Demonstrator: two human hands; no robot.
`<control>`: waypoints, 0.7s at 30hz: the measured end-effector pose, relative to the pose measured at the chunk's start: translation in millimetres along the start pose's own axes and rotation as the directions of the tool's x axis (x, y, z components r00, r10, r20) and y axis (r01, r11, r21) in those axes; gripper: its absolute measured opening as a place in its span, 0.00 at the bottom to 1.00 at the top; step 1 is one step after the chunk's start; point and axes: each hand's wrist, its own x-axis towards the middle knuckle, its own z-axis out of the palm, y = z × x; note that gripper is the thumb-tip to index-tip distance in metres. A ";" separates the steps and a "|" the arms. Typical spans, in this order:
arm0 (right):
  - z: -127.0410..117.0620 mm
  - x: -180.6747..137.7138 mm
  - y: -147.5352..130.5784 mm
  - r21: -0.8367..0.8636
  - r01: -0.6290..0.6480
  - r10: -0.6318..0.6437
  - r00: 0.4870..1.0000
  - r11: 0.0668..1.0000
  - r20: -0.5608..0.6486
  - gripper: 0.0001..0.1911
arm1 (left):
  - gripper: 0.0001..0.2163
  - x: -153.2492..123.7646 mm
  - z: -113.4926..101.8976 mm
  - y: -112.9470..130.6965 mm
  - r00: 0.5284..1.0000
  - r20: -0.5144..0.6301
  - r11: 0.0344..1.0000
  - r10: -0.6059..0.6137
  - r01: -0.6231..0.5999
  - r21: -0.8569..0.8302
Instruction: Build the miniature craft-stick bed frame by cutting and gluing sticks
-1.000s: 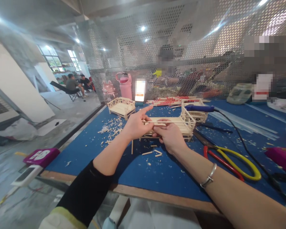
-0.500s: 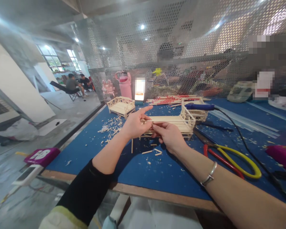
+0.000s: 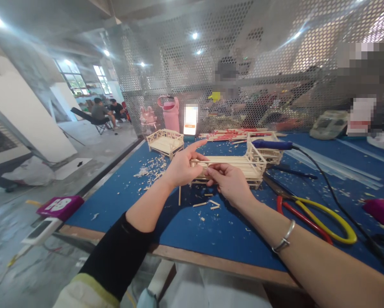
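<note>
A miniature bed-like frame of pale wooden sticks (image 3: 230,161) stands at the middle of the table, slatted on top and railed at its right end. My left hand (image 3: 184,166) is closed round its left end, thumb and lower fingers gripping there while the index finger points out to the right. At the frame's front edge, my right hand (image 3: 233,183) has thumb and index finger pinched together. Whatever small piece lies in that pinch is hidden. A thin stick (image 3: 179,196) and several short cut pieces (image 3: 208,203) lie in front of the hands.
A smaller stick bench (image 3: 165,143) stands back left. A blue-handled corded tool (image 3: 272,144) rests on another stick piece at right, near red-and-yellow-handled pliers (image 3: 323,218). Behind are red-tipped sticks (image 3: 240,134), a lit phone (image 3: 191,119) and a pink bottle (image 3: 170,115).
The whole view has shifted slightly, so things sit a little further right. Both hands stay at the stick frame, with the right fingers only slightly moved.
</note>
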 end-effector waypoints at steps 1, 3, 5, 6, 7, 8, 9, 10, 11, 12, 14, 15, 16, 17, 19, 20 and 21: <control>-0.7 1.0 1.3 -0.003 0.016 -0.016 1.000 1.000 0.001 0.10 | 0.33 0.1 -0.3 -0.7 1.000 0.015 1.000 0.006 -0.006 0.005; -1.9 3.2 3.6 -0.009 0.046 -0.046 0.999 0.999 0.001 0.12 | 0.35 0.3 -0.4 -2.4 0.999 0.040 0.999 0.024 -0.025 0.029; -2.8 5.0 5.3 -0.016 0.065 -0.065 0.998 0.998 -0.001 0.13 | 0.35 0.4 0.0 -3.7 0.997 0.055 0.997 0.045 -0.048 0.061; -3.1 5.6 6.0 -0.020 0.071 -0.071 0.998 0.997 -0.001 0.13 | 0.35 0.4 0.3 -4.2 0.997 0.063 0.995 0.053 -0.058 0.078; -3.2 6.0 6.4 -0.023 0.074 -0.074 0.997 0.997 0.000 0.13 | 0.34 0.4 0.6 -4.6 0.996 0.071 0.994 0.059 -0.065 0.093; -3.2 6.2 6.7 -0.024 0.076 -0.076 0.997 0.997 -0.001 0.13 | 0.34 0.4 0.9 -4.9 0.995 0.079 0.992 0.062 -0.070 0.105; -3.0 6.3 6.7 -0.025 0.078 -0.078 0.997 0.997 -0.001 0.13 | 0.34 0.4 1.1 -5.0 0.994 0.085 0.991 0.065 -0.075 0.114; -2.8 6.3 6.6 -0.026 0.078 -0.078 0.997 0.997 -0.001 0.13 | 0.34 0.3 1.3 -5.1 0.994 0.089 0.989 0.068 -0.079 0.122; -2.5 6.1 6.4 -0.027 0.078 -0.078 0.997 0.997 -0.002 0.12 | 0.33 0.2 1.4 -5.1 0.993 0.090 0.988 0.072 -0.083 0.126; -2.2 6.0 6.1 -0.029 0.076 -0.077 0.997 0.997 -0.003 0.12 | 0.33 0.1 1.4 -5.0 0.993 0.088 0.988 0.074 -0.085 0.129; -1.6 5.6 5.4 -0.034 0.072 -0.073 0.997 0.997 -0.006 0.11 | 0.32 -0.2 1.5 -4.9 0.993 0.087 0.987 0.076 -0.087 0.133; -1.4 5.4 5.1 -0.038 0.070 -0.071 0.997 0.997 -0.007 0.11 | 0.32 -0.3 1.5 -4.9 0.993 0.088 0.987 0.076 -0.087 0.134; -1.3 5.3 4.9 -0.040 0.069 -0.069 0.998 0.997 -0.007 0.10 | 0.32 -0.4 1.5 -4.8 0.993 0.089 0.987 0.076 -0.088 0.134; -1.3 5.1 4.8 -0.042 0.067 -0.067 0.998 0.997 -0.006 0.10 | 0.32 -0.5 1.5 -4.8 0.993 0.090 0.987 0.078 -0.089 0.133; -1.5 4.9 5.0 -0.049 0.069 -0.069 0.998 0.996 -0.002 0.09 | 0.33 -0.5 1.6 -4.8 0.992 0.092 0.987 0.082 -0.094 0.133; -1.7 4.9 5.2 -0.055 0.074 -0.074 0.997 0.996 -0.001 0.08 | 0.33 -0.4 1.8 -5.0 0.992 0.093 0.987 0.083 -0.095 0.133; -1.9 4.8 5.4 -0.063 0.079 -0.079 0.997 0.995 -0.001 0.08 | 0.33 -0.4 2.0 -5.3 0.992 0.095 0.987 0.083 -0.095 0.132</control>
